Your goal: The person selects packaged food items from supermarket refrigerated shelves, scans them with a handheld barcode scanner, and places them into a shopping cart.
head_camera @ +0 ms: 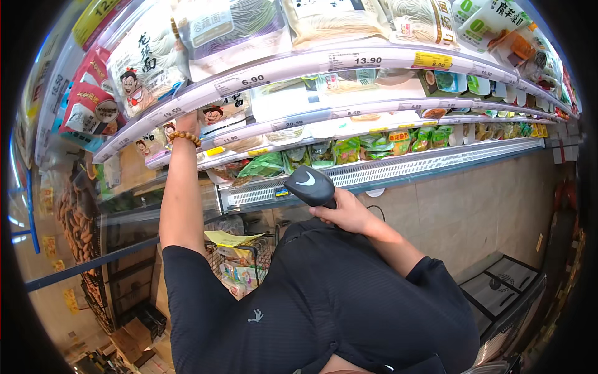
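My left hand point(188, 124), with a beaded bracelet at the wrist, reaches up to the refrigerated shelves. Its fingers are hidden behind the upper price rail point(299, 70), so I cannot tell whether they hold anything. Just right of it is a noodle pack point(223, 116) with a cartoon face, on the shelf below the rail. A larger clear bag of white noodles point(147, 70) stands above. My right hand point(349, 212) grips the handle of a black handheld barcode scanner point(310, 186), held before my body with its head toward the lower shelves.
A wire basket point(256, 262) holding packaged goods and a yellow sheet point(233, 238) is beside my left side. The case's vented front ledge point(383, 166) runs below the shelves. Glass with a dark rail point(93, 264) lies left; dark panelled crates point(502, 278) stand right.
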The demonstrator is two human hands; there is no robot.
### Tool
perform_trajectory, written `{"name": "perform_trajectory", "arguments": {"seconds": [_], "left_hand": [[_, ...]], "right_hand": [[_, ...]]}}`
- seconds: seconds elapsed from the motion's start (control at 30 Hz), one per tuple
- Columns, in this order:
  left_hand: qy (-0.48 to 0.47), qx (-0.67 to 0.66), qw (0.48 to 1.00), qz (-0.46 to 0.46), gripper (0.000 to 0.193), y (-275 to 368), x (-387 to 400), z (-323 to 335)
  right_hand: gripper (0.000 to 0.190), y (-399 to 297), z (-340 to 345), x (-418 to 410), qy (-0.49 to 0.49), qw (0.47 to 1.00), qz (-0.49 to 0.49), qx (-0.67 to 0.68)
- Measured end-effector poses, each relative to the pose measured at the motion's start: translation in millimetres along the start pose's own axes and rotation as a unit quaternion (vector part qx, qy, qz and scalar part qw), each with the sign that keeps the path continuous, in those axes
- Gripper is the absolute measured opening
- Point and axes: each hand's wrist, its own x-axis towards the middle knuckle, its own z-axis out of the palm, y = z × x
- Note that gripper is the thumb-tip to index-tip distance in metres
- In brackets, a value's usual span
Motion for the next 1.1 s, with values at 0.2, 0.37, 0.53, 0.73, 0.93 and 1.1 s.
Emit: {"name": "perform_trajectory", "arguments": {"seconds": [0.2,0.37,0.53,0.73,0.93,1.1], "left_hand": [[0.079,0.792,0.531,0.291,0.049,-24,6,-19],[0.097,0.344,0.904,0.234,0.053,34,-84,63],[0.165,0.139,0.970,0.111,0.031,-2,-247,34],[0.307,0.050,0.914,-0.260,0.015,-118,-478,-54],[0.490,0.030,0.835,-0.248,0.018,-136,-643,-140],[0.634,-0.114,0.730,-0.226,0.024,-155,-711,-209]], "right_hand": [[0.033,12,-11,9,0.012,1.000,0.006,-0.016],[0.037,4,-6,21,-0.006,0.999,0.008,-0.046],[0.032,1,21,42,-0.054,0.992,0.033,-0.109],[0.020,13,63,69,-0.134,0.977,0.086,-0.144],[0.021,21,157,88,-0.275,0.922,0.092,-0.256],[0.044,28,259,76,-0.372,0.828,-0.024,-0.418]]}}
